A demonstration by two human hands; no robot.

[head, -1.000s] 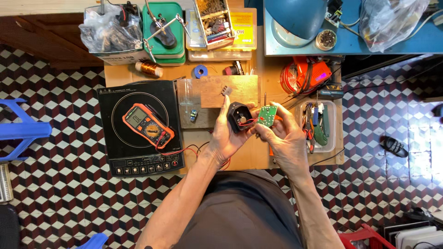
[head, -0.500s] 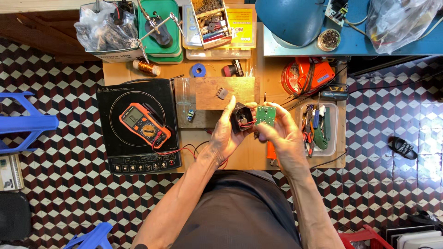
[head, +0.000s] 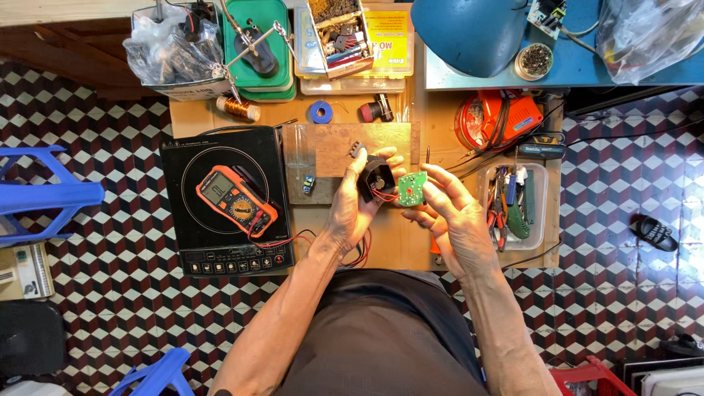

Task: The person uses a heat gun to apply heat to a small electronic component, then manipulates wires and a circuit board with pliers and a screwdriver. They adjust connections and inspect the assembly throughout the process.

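Matt brown wooden board (head: 367,143), glossy black glass-topped cooktop (head: 224,198), orange rubbery-cased multimeter (head: 236,200), crinkled clear plastic bag (head: 165,51), small green circuit board (head: 412,188)

L hand (head: 356,209) & R hand (head: 455,220) raised close together, each grip closed.

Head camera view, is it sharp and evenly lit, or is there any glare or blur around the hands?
Head view: even, soft light, faint shadows; left hand, right hand and the green circuit board look sharp; mild glare on the plastic bag; checkered floor bows slightly at the edges.
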